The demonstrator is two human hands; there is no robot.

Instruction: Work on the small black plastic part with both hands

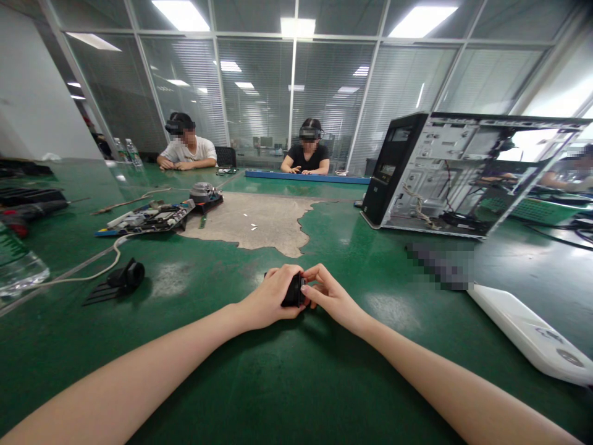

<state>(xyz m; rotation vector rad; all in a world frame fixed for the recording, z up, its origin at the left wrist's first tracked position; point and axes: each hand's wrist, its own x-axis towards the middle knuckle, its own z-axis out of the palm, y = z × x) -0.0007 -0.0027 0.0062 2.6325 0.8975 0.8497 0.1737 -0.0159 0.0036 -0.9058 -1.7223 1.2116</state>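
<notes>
Black plastic part point(291, 295), held two-handed

Position: the part lay between the hands, over the near middle of the table point(287, 389).
Left hand point(271, 300): fingers were curled around its left side, gripping it.
Right hand point(332, 299): fingers were bent, thumb and fingertips closed on its right edge.
Surroundings: a black pronged piece point(123, 278) lay left; a circuit board point(147, 217) sat farther left; an open computer tower point(393, 173) stood far right; two people sat opposite.
</notes>
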